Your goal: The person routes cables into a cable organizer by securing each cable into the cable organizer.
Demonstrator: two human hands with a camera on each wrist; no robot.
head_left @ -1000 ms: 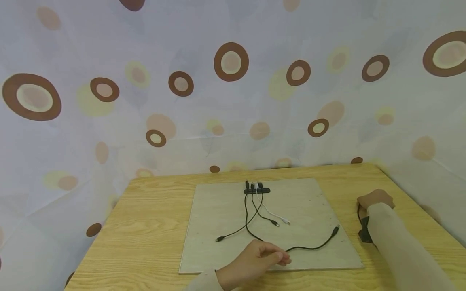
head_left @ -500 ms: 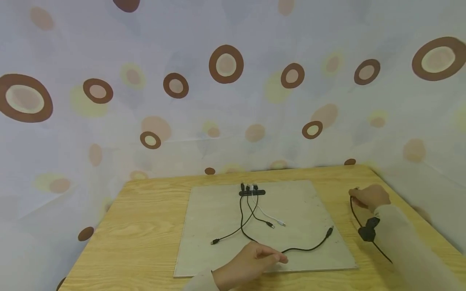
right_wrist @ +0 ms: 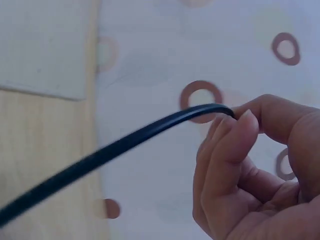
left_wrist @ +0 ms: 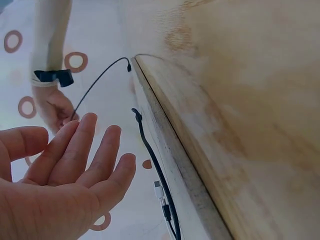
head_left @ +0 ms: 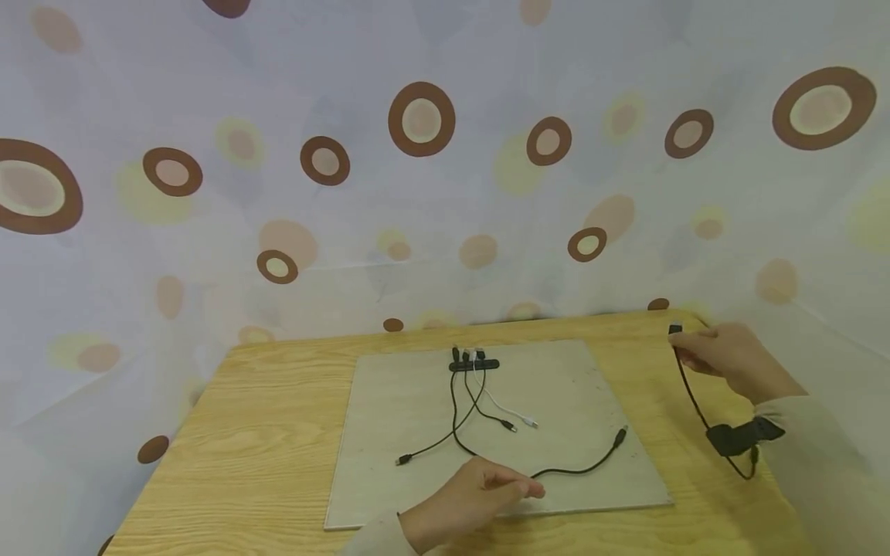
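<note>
My right hand (head_left: 726,359) pinches a black USB cable (head_left: 690,390) just below its plug (head_left: 675,329), raised above the right side of the table. The cable's other end (head_left: 754,457) dangles beside the wrist band. In the right wrist view the cable (right_wrist: 125,140) bends away from the thumb and forefinger. My left hand (head_left: 469,498) is over the board's front edge with fingers relaxed, holding nothing, as the left wrist view shows. It partly covers a black cable (head_left: 573,469) on the pale board (head_left: 389,417).
At the back of the board a black cable holder (head_left: 493,364) keeps several cable ends in a row. From it run a white cable (head_left: 501,403) and black ones, their plugs (head_left: 403,459) spread over the board. Wooden table (head_left: 264,432) surrounds it; a patterned cloth (head_left: 417,208) hangs behind.
My right hand has lifted off the table with the black USB cable, whose plug and hanging end now show. My left hand keeps its place near the board's front edge.
</note>
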